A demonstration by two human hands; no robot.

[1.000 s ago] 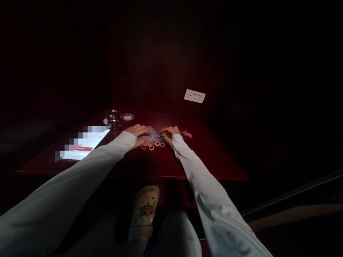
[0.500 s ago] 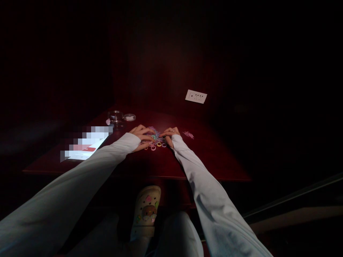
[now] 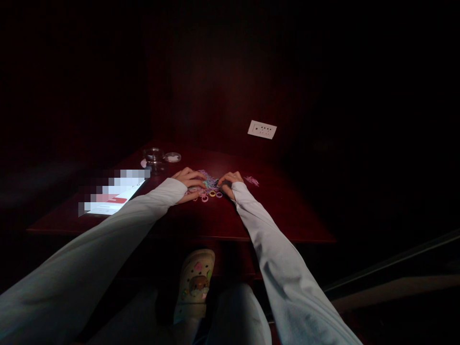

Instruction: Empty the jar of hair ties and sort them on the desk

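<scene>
A heap of small coloured elastic rings [image 3: 209,188] lies on a dark red wooden table [image 3: 223,220]. My left hand [image 3: 189,180] rests on the left side of the heap, fingers curled and pinching among the rings. My right hand [image 3: 230,181] sits on the right side, fingers bent down into the heap. What each pinch holds is too small and dim to name. A few single rings lie in a row just in front of the heap. A smaller pink bunch of rings [image 3: 252,180] lies to the right of my right hand.
A small clear glass jar [image 3: 154,157] and its lid [image 3: 172,156] stand at the back left. A white and red paper [image 3: 114,198] lies at the left. A white wall socket [image 3: 262,129] is behind. My shoe [image 3: 194,282] shows below the table edge.
Both hands drew slightly closer together over the heap, and the right fingers curled in more. The view shifted a little.
</scene>
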